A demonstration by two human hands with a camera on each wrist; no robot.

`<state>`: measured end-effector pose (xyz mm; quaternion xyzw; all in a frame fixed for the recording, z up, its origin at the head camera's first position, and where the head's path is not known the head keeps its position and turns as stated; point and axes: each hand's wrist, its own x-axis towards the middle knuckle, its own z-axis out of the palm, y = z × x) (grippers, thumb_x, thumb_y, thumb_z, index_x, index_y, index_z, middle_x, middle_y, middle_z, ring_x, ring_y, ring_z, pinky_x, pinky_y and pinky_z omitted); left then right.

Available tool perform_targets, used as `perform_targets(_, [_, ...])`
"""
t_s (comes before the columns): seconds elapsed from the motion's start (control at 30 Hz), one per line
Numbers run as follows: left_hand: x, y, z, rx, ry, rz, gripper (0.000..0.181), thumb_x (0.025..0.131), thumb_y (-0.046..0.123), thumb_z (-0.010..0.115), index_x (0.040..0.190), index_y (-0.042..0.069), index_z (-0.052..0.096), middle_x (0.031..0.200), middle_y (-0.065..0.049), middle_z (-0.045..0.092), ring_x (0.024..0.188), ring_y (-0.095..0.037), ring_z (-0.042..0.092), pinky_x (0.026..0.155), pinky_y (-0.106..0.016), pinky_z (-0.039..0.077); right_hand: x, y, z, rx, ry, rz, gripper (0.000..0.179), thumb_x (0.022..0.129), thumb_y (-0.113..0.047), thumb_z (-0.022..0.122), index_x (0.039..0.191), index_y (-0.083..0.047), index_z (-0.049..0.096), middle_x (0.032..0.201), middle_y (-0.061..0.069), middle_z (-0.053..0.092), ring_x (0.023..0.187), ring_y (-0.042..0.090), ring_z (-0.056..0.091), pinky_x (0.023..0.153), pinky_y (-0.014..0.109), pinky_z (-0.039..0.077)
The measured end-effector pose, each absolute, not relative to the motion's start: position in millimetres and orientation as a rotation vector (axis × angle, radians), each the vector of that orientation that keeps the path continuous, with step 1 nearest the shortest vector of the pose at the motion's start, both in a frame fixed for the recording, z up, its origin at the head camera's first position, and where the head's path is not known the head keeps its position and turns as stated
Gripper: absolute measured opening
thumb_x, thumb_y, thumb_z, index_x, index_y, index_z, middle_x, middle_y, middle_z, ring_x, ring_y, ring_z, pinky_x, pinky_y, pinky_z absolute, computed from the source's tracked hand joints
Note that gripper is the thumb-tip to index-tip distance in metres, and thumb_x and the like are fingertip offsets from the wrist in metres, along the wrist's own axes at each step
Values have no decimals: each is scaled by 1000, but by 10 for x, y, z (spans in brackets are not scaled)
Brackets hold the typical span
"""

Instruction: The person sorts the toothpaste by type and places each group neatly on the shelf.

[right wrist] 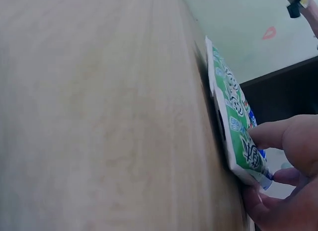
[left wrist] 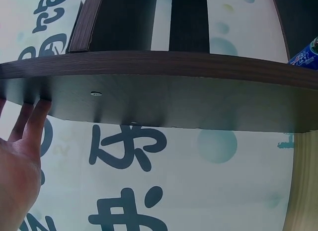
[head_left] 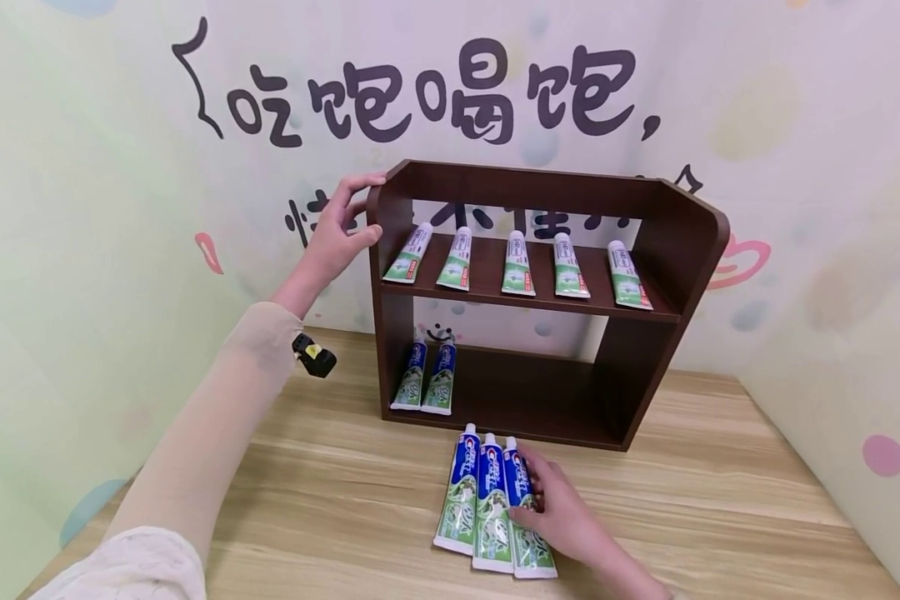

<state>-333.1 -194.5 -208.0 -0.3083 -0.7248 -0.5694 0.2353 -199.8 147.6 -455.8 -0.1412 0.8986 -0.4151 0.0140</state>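
Note:
My left hand touches the upper left side panel of a dark brown two-tier shelf; in the left wrist view its fingertips rest against the panel's outer face. Three blue and green toothpaste tubes lie side by side on the table before the shelf: a left tube, a middle tube and a right tube. My right hand grips the right tube, thumb on its top and fingers along its right edge. In the right wrist view, the thumb presses on the tube's green part.
Several white and green tubes lie spaced along the upper tier. Two blue and green tubes lie at the left of the lower tier. The wooden table meets a wall with large black lettering behind the shelf.

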Motion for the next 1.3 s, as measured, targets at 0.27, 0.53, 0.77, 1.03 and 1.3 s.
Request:
perform_targets(0.27, [-3312, -1950, -2085, -841, -1997, -1562, 55, 85, 1, 56, 139, 4, 43, 157, -7, 39, 133, -40, 48, 86, -24, 53, -2002, 1467, -4508, -449, 2830, -1186, 91, 72, -18, 84, 151, -13, 39, 114, 15, 63, 98, 23, 63, 86, 45, 56])
perform_targets(0.53, [-3309, -1945, -2091, -839, -2012, -1553, 56, 86, 1, 56, 140, 4, 43, 157, -6, 39, 134, -38, 48, 88, -25, 53, -2076, 1580, -4422, -491, 2727, -1139, 87, 74, -18, 83, 150, -11, 41, 81, 4, 67, 72, 13, 60, 64, 27, 49])
perform_targets(0.77, [-3311, -1952, -2091, -835, -2014, -1547, 56, 86, 3, 56, 140, 5, 43, 157, -5, 39, 134, -37, 48, 89, -27, 53, -2133, 1687, -4372, -456, 2550, -1244, 82, 78, -16, 77, 151, -8, 39, 89, 12, 74, 75, 17, 65, 61, 30, 51])
perform_targets(1.03, [-3300, -1957, -2089, -832, -2014, -1533, 56, 86, 3, 56, 140, 4, 43, 157, -5, 39, 133, -38, 48, 92, -30, 53, -2104, 1714, -4372, -385, 2448, -1304, 81, 84, -13, 72, 154, -12, 32, 96, 16, 71, 75, 19, 65, 55, 33, 53])
perform_targets(1.3, [-3296, -1943, -2072, -836, -2012, -1535, 56, 86, 2, 56, 140, 4, 43, 157, -5, 39, 134, -38, 47, 93, -31, 53, -2059, 1737, -4376, -416, 2396, -1379, 80, 89, -16, 71, 156, -13, 26, 93, 15, 68, 75, 19, 67, 51, 40, 57])
